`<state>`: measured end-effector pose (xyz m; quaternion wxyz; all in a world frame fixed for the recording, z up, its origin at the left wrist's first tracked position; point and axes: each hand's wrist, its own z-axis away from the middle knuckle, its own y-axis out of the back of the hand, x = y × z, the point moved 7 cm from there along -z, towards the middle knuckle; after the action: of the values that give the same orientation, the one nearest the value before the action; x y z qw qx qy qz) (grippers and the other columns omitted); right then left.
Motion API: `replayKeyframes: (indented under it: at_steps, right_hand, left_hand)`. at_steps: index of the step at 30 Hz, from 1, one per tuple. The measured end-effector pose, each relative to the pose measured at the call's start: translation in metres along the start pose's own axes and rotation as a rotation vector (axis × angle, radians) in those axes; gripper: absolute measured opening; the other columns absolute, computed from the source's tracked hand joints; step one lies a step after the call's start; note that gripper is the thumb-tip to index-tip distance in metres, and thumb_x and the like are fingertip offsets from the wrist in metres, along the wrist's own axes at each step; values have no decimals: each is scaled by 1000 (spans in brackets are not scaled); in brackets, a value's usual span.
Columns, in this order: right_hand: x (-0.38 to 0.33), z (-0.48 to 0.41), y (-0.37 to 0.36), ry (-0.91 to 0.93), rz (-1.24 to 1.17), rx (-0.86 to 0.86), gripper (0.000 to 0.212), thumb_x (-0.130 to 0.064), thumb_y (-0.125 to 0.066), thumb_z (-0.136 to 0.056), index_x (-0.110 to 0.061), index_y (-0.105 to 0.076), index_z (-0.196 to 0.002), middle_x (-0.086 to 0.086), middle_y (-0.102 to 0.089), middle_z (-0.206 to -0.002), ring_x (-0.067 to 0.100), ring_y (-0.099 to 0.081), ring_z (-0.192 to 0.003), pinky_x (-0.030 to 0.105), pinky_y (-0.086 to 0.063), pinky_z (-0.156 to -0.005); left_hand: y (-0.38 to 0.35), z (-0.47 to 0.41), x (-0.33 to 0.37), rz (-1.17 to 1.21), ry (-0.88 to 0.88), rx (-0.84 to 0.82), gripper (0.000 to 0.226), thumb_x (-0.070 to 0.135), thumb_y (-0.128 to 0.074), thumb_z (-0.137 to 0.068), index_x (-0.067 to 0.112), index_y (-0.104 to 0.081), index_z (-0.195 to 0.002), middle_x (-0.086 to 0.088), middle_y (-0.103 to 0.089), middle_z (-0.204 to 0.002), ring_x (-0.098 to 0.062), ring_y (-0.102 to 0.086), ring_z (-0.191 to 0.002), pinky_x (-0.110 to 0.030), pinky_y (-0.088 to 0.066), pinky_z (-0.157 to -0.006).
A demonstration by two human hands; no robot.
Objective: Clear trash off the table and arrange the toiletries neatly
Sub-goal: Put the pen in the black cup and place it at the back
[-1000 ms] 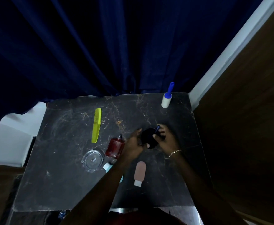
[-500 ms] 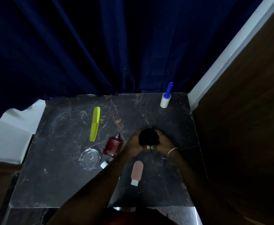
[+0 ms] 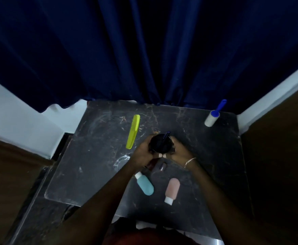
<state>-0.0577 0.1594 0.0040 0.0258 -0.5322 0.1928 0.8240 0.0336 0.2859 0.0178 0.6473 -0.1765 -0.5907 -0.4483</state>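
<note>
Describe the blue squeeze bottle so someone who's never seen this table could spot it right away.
On the dark marble table, look at the near edge, beside the person's left forearm. The light blue rounded squeeze bottle lies flat there, white cap pointing away. Its neighbour, the pale pink squeeze bottle, has the same shape but points its cap towards the person.

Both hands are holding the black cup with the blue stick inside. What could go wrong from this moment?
1. The blue stick leans loose in the black cup; tilting may let it fall out.
2. The left hand and its forearm hang over the clear glass dish and a small dark bottle; lowering could knock them.
3. The blue bottle lies beside that forearm and may roll if brushed.
</note>
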Motion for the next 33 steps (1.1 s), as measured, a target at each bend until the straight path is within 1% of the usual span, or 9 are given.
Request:
replayKeyframes:
  at_steps: [5,9,14,20,23,26,28,30,33]
  right_hand:
    - [-30,-35,-43,47,48,-58,74,12,-77,-71,-21,-48,-130,-13,-63,-114,-18,-62,-96,5,-49,-85]
    - [-55,-60,-79,55,21,-71,77,12,-80,-70,-17,-49,-134,-7,-65,-119,-1,-62,-107,21,-52,-97]
    - [-87,-95,-120,97,68,-64,73,5,-82,-70,-15,-52,-134,-11,-66,-115,-16,-62,-97,3,-48,-81]
    - [-115,-138,-166,94,118,-60,75,-1,-84,-69,-17,-51,-134,-4,-66,-123,8,-63,-111,18,-51,-94]
    - [-125,-159,-185,105,150,-57,75,-4,-84,-69,-20,-51,-135,-11,-65,-118,-1,-61,-104,0,-45,-83]
    - [-134,-181,-202,95,173,-53,75,-6,-82,-69,-25,-51,-134,-28,-58,-106,-5,-57,-99,-6,-40,-77]
    - [-139,-195,-210,101,185,-19,71,-7,-82,-69,-24,-53,-132,-31,-55,-101,-5,-56,-96,-9,-37,-74]
    - [-144,-211,-219,104,196,-10,71,-8,-81,-70,-24,-53,-133,-24,-60,-110,-1,-57,-100,-5,-38,-78]
    - [-152,-237,-232,104,204,-40,73,-6,-78,-72,-23,-49,-137,-4,-63,-127,12,-59,-116,26,-51,-98]
  left_hand:
    - [56,5,-18,76,7,74,82,-16,-83,-71,7,-47,-141,-5,-60,-132,-14,-59,-120,-17,-51,-98]
    - [104,4,-30,81,3,83,83,-13,-83,-73,3,-46,-145,-8,-61,-136,-15,-60,-121,-18,-51,-100]
    - [164,-2,-50,63,16,127,78,-11,-86,-70,29,-53,-128,19,-63,-121,14,-62,-108,-12,-49,-98]
    - [228,-15,-76,70,18,152,81,-3,-91,-66,30,-53,-130,10,-65,-125,-1,-64,-115,-23,-49,-105]
    - [253,-22,-88,71,28,151,80,-3,-90,-68,17,-54,-137,4,-66,-129,-1,-63,-116,-20,-48,-105]
    - [278,-33,-103,59,61,164,81,-4,-89,-70,11,-51,-140,2,-66,-126,-2,-63,-113,-8,-48,-94]
    - [292,-39,-112,61,103,177,80,-4,-88,-71,13,-49,-139,5,-66,-123,-6,-64,-112,-13,-50,-95]
    - [306,-48,-119,50,133,189,81,-1,-89,-71,13,-48,-140,5,-65,-123,-13,-64,-116,-30,-52,-103]
    - [327,-61,-126,5,143,206,80,9,-91,-71,19,-49,-139,6,-65,-126,-12,-63,-117,-38,-51,-107]
